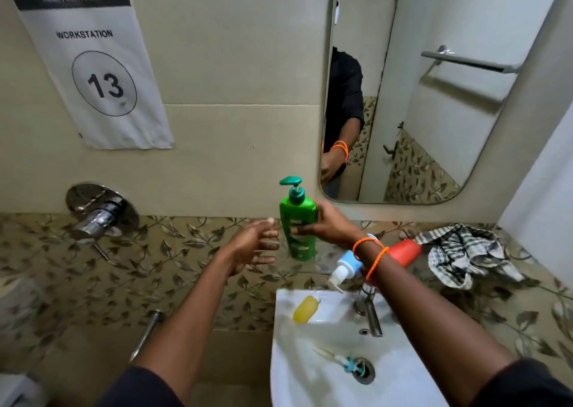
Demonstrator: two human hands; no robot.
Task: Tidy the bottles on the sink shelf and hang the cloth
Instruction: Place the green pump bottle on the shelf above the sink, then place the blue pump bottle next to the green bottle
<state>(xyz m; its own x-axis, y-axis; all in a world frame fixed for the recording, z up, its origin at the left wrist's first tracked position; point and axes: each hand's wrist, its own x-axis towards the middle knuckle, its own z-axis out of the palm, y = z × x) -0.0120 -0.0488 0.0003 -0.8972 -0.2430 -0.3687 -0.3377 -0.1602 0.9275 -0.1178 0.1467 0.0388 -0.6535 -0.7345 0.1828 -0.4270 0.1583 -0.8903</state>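
The green bottle (298, 229) is held upright on the shelf (310, 267) above the sink (310, 344), wrapped at mid-body by the right hand (325, 225). The left hand (254, 245) is spread beside it, empty. Smooth plastic, probably slippery; the body is best gripped, not the pump.

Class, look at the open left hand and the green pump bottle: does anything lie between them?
Nothing visible does. The left hand is open just left of the green bottle, with only a bare gap between. The right hand grips the bottle from its other side.
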